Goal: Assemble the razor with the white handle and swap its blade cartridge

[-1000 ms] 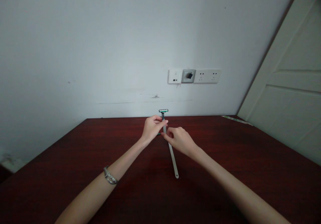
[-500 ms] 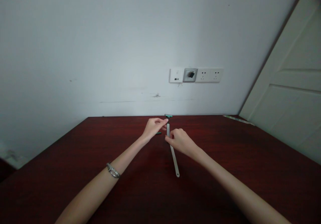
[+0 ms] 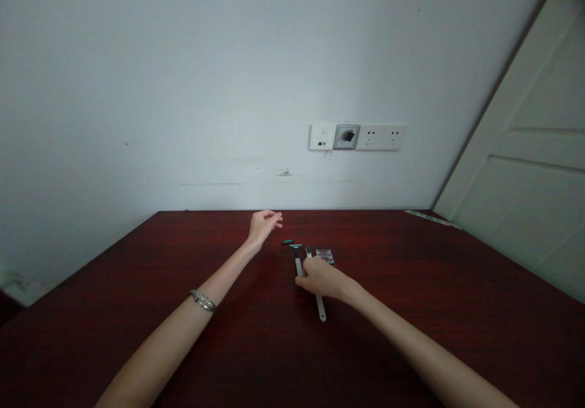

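Note:
My right hand rests on the dark red table, fingers closed over the grey handle of a razor. The razor lies flat with its green head pointing away from me. A second grey handle sticks out from under the same hand toward me. Just beyond the hand lie a small clear cartridge and a small green piece. My left hand hovers further back near the table's far edge, fingers loosely apart and holding nothing. A metal bracelet is on that wrist.
A white wall rises behind the table, with a row of sockets on it. A pale door stands at the right. A thin light strip lies at the table's far right corner.
The razor, held up between both hands before, now lies on the table. My left hand let go and drew back to the left. My right hand moved down and nearer.

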A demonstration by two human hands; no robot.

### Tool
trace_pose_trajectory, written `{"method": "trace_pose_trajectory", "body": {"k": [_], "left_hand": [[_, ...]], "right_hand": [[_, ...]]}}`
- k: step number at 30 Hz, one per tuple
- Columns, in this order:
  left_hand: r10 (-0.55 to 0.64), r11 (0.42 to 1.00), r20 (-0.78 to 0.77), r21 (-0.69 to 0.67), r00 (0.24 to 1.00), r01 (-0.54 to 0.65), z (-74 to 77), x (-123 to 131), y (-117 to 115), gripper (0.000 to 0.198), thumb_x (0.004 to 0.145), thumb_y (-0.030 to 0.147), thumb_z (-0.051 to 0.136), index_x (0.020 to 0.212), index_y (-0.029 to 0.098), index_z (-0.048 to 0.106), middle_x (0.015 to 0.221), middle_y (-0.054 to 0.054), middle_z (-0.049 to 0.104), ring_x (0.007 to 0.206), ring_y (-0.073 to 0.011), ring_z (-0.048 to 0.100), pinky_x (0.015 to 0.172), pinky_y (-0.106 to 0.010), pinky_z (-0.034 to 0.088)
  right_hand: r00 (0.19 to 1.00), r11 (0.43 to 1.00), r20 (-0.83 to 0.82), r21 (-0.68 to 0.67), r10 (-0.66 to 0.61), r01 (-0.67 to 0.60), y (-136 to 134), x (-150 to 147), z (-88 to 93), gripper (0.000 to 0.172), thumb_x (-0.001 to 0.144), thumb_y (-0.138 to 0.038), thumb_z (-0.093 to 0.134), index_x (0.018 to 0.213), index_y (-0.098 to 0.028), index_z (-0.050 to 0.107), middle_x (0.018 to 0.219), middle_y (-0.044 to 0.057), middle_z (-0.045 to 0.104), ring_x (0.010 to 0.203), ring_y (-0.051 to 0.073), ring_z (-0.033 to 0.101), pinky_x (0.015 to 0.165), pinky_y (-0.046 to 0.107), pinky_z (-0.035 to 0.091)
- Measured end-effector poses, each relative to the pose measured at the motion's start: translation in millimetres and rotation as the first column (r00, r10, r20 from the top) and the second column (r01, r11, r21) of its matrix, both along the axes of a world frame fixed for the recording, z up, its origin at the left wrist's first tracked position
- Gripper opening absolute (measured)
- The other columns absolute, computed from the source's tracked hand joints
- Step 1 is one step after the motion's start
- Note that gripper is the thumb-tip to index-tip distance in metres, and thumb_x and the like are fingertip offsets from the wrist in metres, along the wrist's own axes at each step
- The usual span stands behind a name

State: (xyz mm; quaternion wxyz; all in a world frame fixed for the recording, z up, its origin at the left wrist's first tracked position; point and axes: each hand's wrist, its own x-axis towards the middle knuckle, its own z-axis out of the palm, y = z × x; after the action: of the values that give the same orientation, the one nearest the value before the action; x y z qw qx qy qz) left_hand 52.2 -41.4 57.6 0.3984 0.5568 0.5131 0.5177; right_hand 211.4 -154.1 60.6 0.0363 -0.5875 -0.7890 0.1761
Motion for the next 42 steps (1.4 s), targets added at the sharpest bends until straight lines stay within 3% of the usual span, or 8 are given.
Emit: {"method": "trace_pose_trajectory", "body": {"k": [4,13,24,31,38,42], "left_hand": [[0.008,1.0,-0.006,0.002,1.0,-0.008,-2.5,0,3,0.019,0.074,0.03,0.061,0.073,0.011,0.064,0.082,-0.012,0.071,0.059,-0.0144,0.067,0.056,-0.022,0.046],[-0.014,1.0,-0.036,-0.021,0.999,0.014,-6.1,1,4,0.02,0.075,0.03,0.061,0.072,0.011,0.065,0.08,-0.011,0.071,0.059,-0.0127,0.065,0.054,-0.02,0.045],[-0.088,0.996,-0.058,-0.023,0.994,0.087,-9.1,0,3,0.021,0.073,0.031,0.061,0.066,0.011,0.063,0.068,-0.008,0.067,0.049,-0.0092,0.057,0.044,-0.018,0.043],[-0.062,0.997,-0.163,0.028,0.985,0.067,-12.5,-2,6,0.023,0.073,0.032,0.058,0.067,0.011,0.065,0.067,-0.007,0.066,0.041,-0.0067,0.045,0.033,-0.017,0.032],[-0.048,0.998,-0.219,0.035,0.975,0.057,-12.8,-3,5,0.026,0.072,0.035,0.057,0.069,0.011,0.067,0.065,-0.006,0.066,0.039,-0.0066,0.041,0.033,-0.018,0.027],[-0.051,0.997,-0.293,0.037,0.955,0.064,-15.1,-7,8,0.026,0.073,0.035,0.057,0.069,0.013,0.069,0.065,-0.006,0.068,0.043,-0.0089,0.047,0.038,-0.019,0.032]], "right_hand": [[0.997,0.996,0.009,0.045,0.082,-0.082,3,1,-9.0,0.026,0.077,-0.024,0.05,0.083,-0.008,0.07,0.086,0.019,0.071,0.08,0.023,0.067,0.06,0.023,0.042],[0.996,0.992,0.016,0.088,0.09,-0.091,5,0,-18.7,0.028,0.075,-0.025,0.05,0.085,-0.008,0.07,0.085,0.019,0.071,0.079,0.025,0.068,0.06,0.025,0.043],[0.995,0.993,-0.008,0.071,0.095,-0.095,2,1,-15.7,0.027,0.079,-0.027,0.051,0.086,-0.009,0.069,0.087,0.019,0.071,0.083,0.027,0.067,0.064,0.027,0.045],[0.997,0.994,-0.008,0.078,0.074,-0.073,3,-1,-15.6,0.028,0.079,-0.031,0.053,0.085,-0.008,0.068,0.089,0.02,0.07,0.084,0.028,0.067,0.066,0.028,0.046],[0.998,0.996,0.009,0.074,0.057,-0.058,3,-2,-16.9,0.029,0.08,-0.034,0.053,0.083,-0.009,0.068,0.088,0.019,0.07,0.082,0.026,0.067,0.064,0.027,0.045],[0.999,0.993,-0.006,0.109,0.044,-0.043,4,3,-6.8,0.032,0.081,-0.039,0.052,0.078,-0.011,0.067,0.08,0.016,0.07,0.077,0.023,0.067,0.061,0.026,0.043]]}}
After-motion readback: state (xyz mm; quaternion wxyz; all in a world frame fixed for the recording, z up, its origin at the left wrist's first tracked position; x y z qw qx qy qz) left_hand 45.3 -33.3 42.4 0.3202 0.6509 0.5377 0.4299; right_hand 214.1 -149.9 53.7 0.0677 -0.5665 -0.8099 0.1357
